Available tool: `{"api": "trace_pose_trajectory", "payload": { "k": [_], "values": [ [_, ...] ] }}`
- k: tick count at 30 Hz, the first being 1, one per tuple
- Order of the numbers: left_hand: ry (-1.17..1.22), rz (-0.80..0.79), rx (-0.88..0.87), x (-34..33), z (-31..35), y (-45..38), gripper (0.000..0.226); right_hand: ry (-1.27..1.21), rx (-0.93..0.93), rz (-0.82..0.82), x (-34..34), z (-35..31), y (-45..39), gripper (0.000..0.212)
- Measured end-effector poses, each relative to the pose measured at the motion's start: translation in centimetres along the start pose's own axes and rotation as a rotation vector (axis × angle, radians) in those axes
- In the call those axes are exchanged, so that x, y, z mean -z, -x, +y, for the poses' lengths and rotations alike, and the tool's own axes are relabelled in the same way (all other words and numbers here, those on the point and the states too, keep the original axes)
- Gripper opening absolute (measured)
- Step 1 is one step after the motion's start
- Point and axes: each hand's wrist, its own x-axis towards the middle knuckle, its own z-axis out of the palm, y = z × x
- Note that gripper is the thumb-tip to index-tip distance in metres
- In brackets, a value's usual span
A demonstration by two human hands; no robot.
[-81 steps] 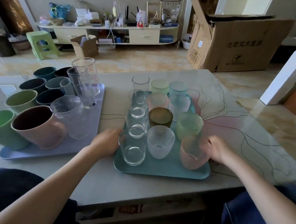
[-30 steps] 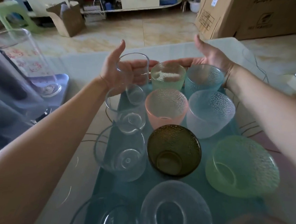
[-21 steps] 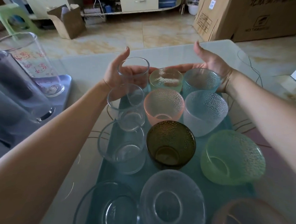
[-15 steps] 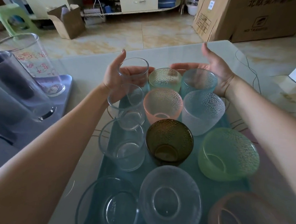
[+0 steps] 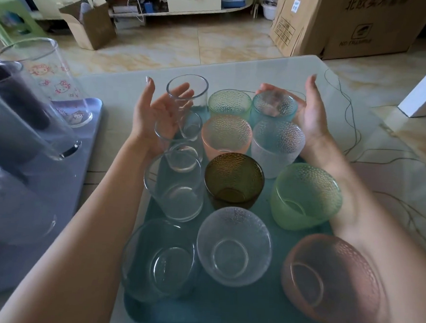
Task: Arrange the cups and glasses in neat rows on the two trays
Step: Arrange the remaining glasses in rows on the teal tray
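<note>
I've got my left hand (image 5: 157,112) and right hand (image 5: 308,115) spread flat, flanking the far row of glasses (image 5: 229,104) on the teal tray (image 5: 221,315), to square it.

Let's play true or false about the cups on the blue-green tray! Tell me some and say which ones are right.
1. The brown glass sits in the middle column of the teal tray. True.
2. The left hand is lifting the brown glass. False: it is open beside the far clear glass.
3. The right hand is open by the far blue glass. True.
4. The tray holds plates. False: only glasses.
</note>
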Motion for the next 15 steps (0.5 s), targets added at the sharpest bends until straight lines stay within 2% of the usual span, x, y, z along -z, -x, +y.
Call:
{"api": "trace_pose_trajectory", "payload": {
  "k": [15],
  "values": [
    [0.005,0.035,0.012,-0.21,0.04,0.0,0.065,-0.002,0.068,0.107,-0.43,0.9,-0.59,0.074]
  ]
}}
